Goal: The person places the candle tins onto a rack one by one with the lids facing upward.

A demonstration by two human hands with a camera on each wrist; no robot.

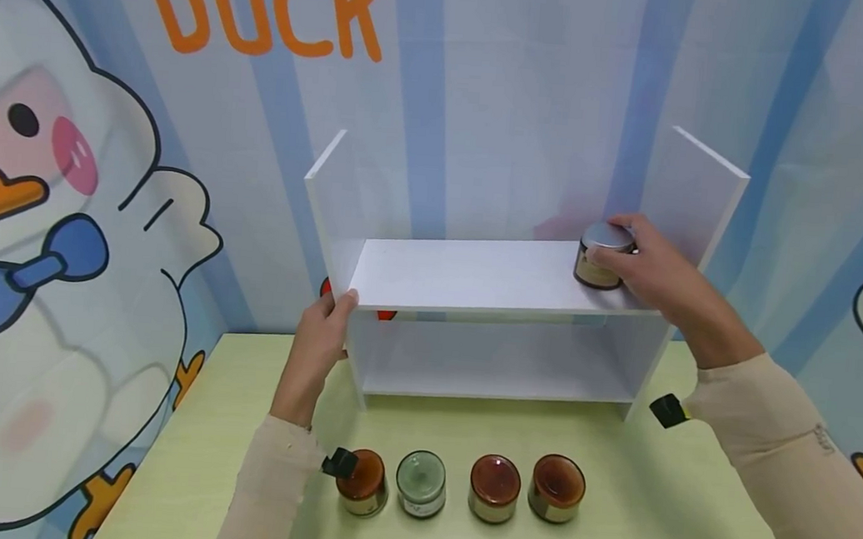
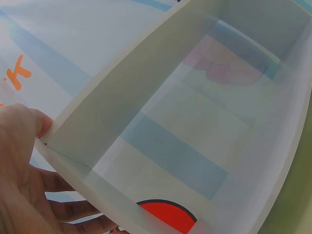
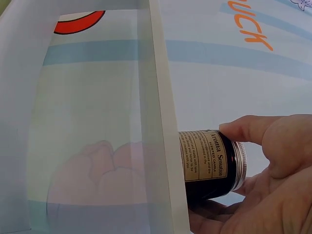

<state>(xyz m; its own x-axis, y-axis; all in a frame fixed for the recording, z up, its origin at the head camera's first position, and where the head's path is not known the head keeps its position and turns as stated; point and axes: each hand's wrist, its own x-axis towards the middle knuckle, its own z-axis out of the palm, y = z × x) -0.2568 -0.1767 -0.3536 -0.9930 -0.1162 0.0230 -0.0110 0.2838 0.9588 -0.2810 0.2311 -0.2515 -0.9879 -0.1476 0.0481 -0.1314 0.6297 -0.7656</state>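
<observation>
My right hand grips a dark scented candle jar with a silver lid, at the right end of the white shelf's upper board. In the right wrist view the candle jar shows a tan label reading "Aroma Sensation", its base right at the board. Thumb and fingers of the right hand lie on opposite sides of it near the lid. My left hand holds the left side panel of the shelf where the upper board meets it. In the left wrist view, the left hand has its thumb on the panel's front edge and fingers behind.
In front of the shelf stand an amber jar, a green jar, a reddish-brown jar and another brown jar in a row on the pale green table. A duck-printed curtain hangs behind.
</observation>
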